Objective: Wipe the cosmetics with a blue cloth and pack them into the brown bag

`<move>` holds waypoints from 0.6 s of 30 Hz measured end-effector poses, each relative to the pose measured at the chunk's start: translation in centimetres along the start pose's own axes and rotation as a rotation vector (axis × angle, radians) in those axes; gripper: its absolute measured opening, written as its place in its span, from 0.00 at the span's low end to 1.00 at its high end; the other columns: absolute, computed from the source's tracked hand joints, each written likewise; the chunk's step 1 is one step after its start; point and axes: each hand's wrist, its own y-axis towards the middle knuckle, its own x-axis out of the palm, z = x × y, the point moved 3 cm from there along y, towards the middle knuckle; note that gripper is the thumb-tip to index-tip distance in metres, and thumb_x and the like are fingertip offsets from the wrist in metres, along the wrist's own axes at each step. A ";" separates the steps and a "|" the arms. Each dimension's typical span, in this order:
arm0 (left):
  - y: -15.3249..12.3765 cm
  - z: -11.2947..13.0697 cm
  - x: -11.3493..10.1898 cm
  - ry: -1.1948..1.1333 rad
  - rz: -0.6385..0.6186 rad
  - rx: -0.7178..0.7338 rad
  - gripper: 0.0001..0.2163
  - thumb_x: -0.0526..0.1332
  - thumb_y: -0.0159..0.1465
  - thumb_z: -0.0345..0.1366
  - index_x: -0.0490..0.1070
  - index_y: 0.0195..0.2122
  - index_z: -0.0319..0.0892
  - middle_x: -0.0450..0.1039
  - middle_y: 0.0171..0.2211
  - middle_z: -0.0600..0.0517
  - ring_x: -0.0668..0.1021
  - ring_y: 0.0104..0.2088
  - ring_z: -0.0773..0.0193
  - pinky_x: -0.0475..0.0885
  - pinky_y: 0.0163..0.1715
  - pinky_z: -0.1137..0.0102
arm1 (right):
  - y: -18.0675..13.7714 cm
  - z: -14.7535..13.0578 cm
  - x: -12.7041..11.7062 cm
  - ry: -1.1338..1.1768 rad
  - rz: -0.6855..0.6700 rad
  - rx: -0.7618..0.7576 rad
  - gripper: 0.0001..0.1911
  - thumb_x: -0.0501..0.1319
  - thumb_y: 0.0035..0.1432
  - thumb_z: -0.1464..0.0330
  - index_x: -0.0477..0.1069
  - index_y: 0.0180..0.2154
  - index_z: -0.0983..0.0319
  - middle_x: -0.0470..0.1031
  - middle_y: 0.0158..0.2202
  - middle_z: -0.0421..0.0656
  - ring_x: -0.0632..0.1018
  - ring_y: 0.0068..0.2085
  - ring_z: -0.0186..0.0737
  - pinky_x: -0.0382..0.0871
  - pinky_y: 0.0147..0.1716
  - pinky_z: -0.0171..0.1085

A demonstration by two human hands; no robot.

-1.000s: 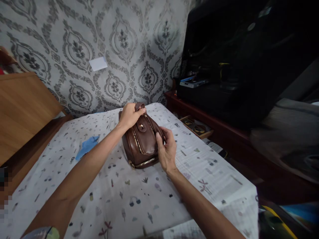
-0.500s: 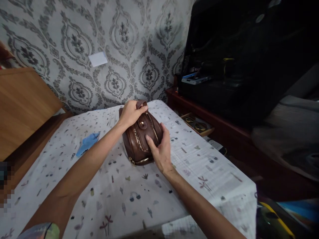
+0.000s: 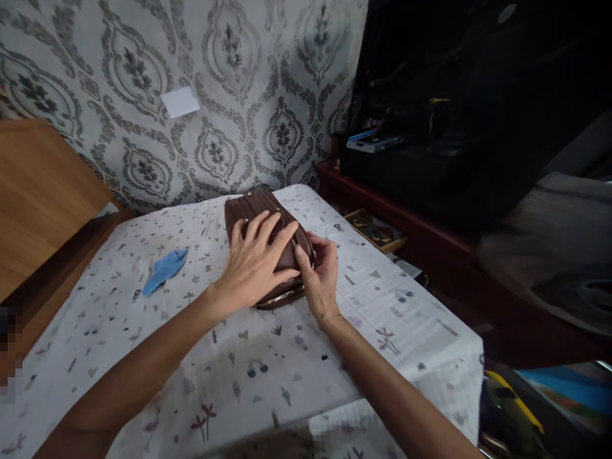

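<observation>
A brown leather bag (image 3: 253, 207) with gold zips lies on a table covered by a white patterned cloth (image 3: 239, 376). My left hand (image 3: 255, 261) rests flat on top of the bag with its fingers spread. Beside it, my right hand (image 3: 321, 274) curls against the bag's near right edge, thumb and fingers pressed onto the leather by the zip. Much of the bag's front is hidden under the two hands.
A crumpled blue cloth (image 3: 165, 269) lies on the table to the left. A wooden board (image 3: 43, 197) leans at the far left. Behind is a patterned wall. To the right, a dark red shelf (image 3: 382, 210) carries black equipment and a small tray with rings (image 3: 375, 233).
My left hand let go of the bag's top strap and came down flat on the bag. The bag tipped over from standing to lying lower. My right hand stayed at its right edge.
</observation>
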 end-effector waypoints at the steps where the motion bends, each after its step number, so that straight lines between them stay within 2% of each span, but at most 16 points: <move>1: -0.3 0.0 0.2 0.019 -0.014 -0.010 0.35 0.68 0.64 0.45 0.56 0.69 0.45 0.58 0.69 0.36 0.58 0.70 0.38 0.54 0.65 0.38 | 0.1 0.1 -0.1 0.022 0.016 0.013 0.23 0.65 0.59 0.50 0.65 0.45 0.59 0.72 0.54 0.51 0.75 0.56 0.48 0.70 0.58 0.53; 5: -0.4 -0.5 0.7 0.044 -0.011 -0.010 0.33 0.68 0.64 0.42 0.57 0.68 0.49 0.57 0.70 0.37 0.58 0.71 0.38 0.56 0.65 0.38 | 0.5 0.0 -0.3 0.037 0.013 0.049 0.21 0.65 0.58 0.50 0.64 0.39 0.59 0.73 0.52 0.49 0.74 0.56 0.48 0.71 0.56 0.52; 11: -0.3 -0.6 0.6 0.057 0.037 0.033 0.20 0.68 0.65 0.40 0.69 0.57 0.49 0.61 0.67 0.38 0.62 0.69 0.40 0.61 0.63 0.41 | 0.8 -0.4 -0.4 0.084 -0.029 0.088 0.19 0.65 0.59 0.51 0.65 0.38 0.59 0.76 0.46 0.45 0.76 0.47 0.43 0.73 0.50 0.46; 18: -0.6 -0.5 0.8 0.062 0.039 0.055 0.19 0.68 0.65 0.39 0.74 0.56 0.47 0.62 0.67 0.36 0.63 0.68 0.37 0.61 0.62 0.39 | 0.7 -0.6 -0.5 0.068 -0.025 0.067 0.18 0.63 0.61 0.52 0.66 0.38 0.59 0.75 0.44 0.44 0.76 0.46 0.42 0.71 0.49 0.44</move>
